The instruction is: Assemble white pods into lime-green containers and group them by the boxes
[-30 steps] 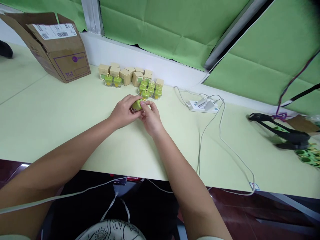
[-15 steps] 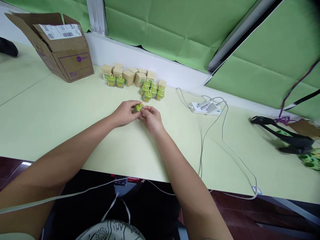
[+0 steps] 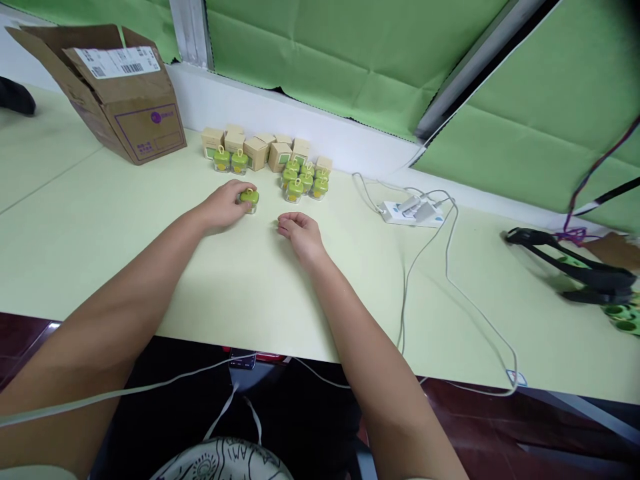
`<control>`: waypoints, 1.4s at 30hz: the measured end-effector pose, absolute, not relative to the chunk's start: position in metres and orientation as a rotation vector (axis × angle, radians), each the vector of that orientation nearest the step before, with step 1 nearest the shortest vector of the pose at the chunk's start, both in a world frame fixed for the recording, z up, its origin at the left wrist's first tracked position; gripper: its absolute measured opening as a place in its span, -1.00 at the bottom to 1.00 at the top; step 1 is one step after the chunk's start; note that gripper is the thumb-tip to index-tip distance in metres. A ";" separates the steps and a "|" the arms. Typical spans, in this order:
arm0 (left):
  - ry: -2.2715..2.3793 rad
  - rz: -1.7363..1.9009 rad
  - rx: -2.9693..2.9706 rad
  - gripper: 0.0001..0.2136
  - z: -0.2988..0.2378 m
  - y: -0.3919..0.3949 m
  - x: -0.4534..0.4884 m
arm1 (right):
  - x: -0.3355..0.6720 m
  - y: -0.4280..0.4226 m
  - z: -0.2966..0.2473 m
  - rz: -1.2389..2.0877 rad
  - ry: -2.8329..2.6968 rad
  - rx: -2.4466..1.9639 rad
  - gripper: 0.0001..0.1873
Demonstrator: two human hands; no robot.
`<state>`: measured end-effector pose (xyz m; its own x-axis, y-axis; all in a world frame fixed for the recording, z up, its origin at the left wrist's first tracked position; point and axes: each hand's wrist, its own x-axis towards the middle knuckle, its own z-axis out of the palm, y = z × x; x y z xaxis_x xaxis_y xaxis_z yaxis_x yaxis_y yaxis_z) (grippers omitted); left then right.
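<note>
A small clear jar with a green lid and a loop on top (image 3: 249, 198) stands upright in the grip of my left hand (image 3: 223, 206), thumb and fingers around it. My right hand (image 3: 301, 233) is apart from it to the right, low over the table, with thumb and fingers pinched together. Whatever its fingertips hold is too small to make out. Beyond my left hand, two similar green-lidded jars (image 3: 239, 162) stand side by side. A cluster of several more such jars (image 3: 294, 191) sits farther right, past my right hand.
Several small cardboard boxes (image 3: 256, 153) line the wall behind the jars. At the far left stands a large open carton (image 3: 150, 133). A white power strip (image 3: 410, 214) with trailing cables lies right, and a black object (image 3: 575, 267) farther right. The table's front edge runs below my forearms.
My left hand has moved left with the jar, away from my right hand. The right hand has let go of the jar and stays in nearly the same place, fingers pinched.
</note>
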<state>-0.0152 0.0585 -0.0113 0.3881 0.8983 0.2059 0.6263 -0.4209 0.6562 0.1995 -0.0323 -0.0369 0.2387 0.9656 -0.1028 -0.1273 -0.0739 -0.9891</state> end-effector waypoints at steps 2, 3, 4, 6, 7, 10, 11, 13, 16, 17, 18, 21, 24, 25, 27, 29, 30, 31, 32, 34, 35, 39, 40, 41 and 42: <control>1.394 0.822 2.069 -0.56 -0.013 0.065 -0.020 | 0.200 -0.032 -0.037 1.146 -0.903 -1.294 -0.98; 1.442 0.877 2.017 -0.56 -0.015 0.066 -0.020 | 0.200 -0.032 -0.037 1.146 -0.909 -1.297 -0.98; 1.489 0.935 1.978 -0.57 -0.016 0.066 -0.019 | 0.200 -0.031 -0.038 1.144 -0.917 -1.300 -0.99; 1.557 1.026 1.947 -0.60 -0.019 0.064 -0.014 | 0.201 -0.030 -0.040 1.138 -0.931 -1.305 -1.00; 1.572 1.054 1.949 -0.63 -0.020 0.063 -0.011 | 0.202 -0.030 -0.041 1.137 -0.934 -1.304 -0.99; 1.585 1.102 1.958 -0.73 -0.022 0.061 -0.007 | 0.203 -0.029 -0.043 1.140 -0.937 -1.299 -0.97; 1.596 1.117 1.950 -0.75 -0.022 0.063 -0.008 | 0.203 -0.028 -0.043 1.139 -0.938 -1.299 -0.97; 1.646 1.139 1.917 -0.76 -0.021 0.071 -0.014 | 0.203 -0.029 -0.044 1.136 -0.944 -1.305 -0.97; 1.744 1.185 1.844 -0.77 -0.020 0.091 -0.030 | 0.203 -0.029 -0.043 1.138 -0.955 -1.324 -0.97; 1.768 1.211 1.822 -0.76 -0.020 0.099 -0.035 | 0.202 -0.029 -0.043 1.138 -0.956 -1.328 -0.96; 1.783 1.234 1.805 -0.76 -0.020 0.107 -0.039 | 0.202 -0.029 -0.043 1.138 -0.956 -1.329 -0.96; 1.810 1.286 1.731 -0.75 -0.018 0.127 -0.046 | 0.201 -0.028 -0.042 1.140 -0.944 -1.328 -0.97; 1.797 1.294 1.701 -0.73 -0.019 0.138 -0.045 | 0.202 -0.027 -0.043 1.151 -0.938 -1.341 -0.97; 1.784 1.301 1.698 -0.72 -0.020 0.139 -0.043 | 0.202 -0.027 -0.043 1.153 -0.938 -1.347 -0.97; 1.758 1.319 1.692 -0.72 -0.023 0.140 -0.041 | 0.203 -0.026 -0.044 1.154 -0.939 -1.351 -0.96; 1.750 1.337 1.691 -0.71 -0.026 0.140 -0.041 | 0.203 -0.026 -0.044 1.158 -0.934 -1.339 -0.97; 1.757 1.337 1.694 -0.70 -0.027 0.139 -0.042 | 0.203 -0.025 -0.045 1.160 -0.930 -1.331 -0.97; 1.775 1.331 1.694 -0.67 -0.028 0.138 -0.043 | 0.203 -0.025 -0.045 1.162 -0.923 -1.324 -0.98; 1.801 1.322 1.694 -0.63 -0.027 0.136 -0.043 | 0.203 -0.024 -0.044 1.164 -0.912 -1.318 -0.98; 1.857 1.323 1.711 -0.54 -0.023 0.128 -0.041 | 0.202 -0.023 -0.044 1.156 -0.879 -1.306 -0.98; 1.867 1.332 1.739 -0.51 -0.019 0.122 -0.038 | 0.202 -0.023 -0.043 1.132 -0.858 -1.305 -0.97; 1.661 1.220 1.933 -0.69 -0.003 0.083 -0.002 | 0.204 -0.026 -0.043 0.874 -0.851 -1.380 -0.87; 1.570 1.128 1.979 -0.75 -0.002 0.071 0.010 | 0.205 -0.027 -0.044 0.811 -0.862 -1.412 -0.83; 1.483 1.041 2.017 -0.81 -0.002 0.058 0.022 | 0.206 -0.027 -0.045 0.771 -0.871 -1.443 -0.76; 1.421 0.956 2.043 -0.85 -0.004 0.047 0.033 | 0.207 -0.027 -0.045 0.753 -0.879 -1.474 -0.68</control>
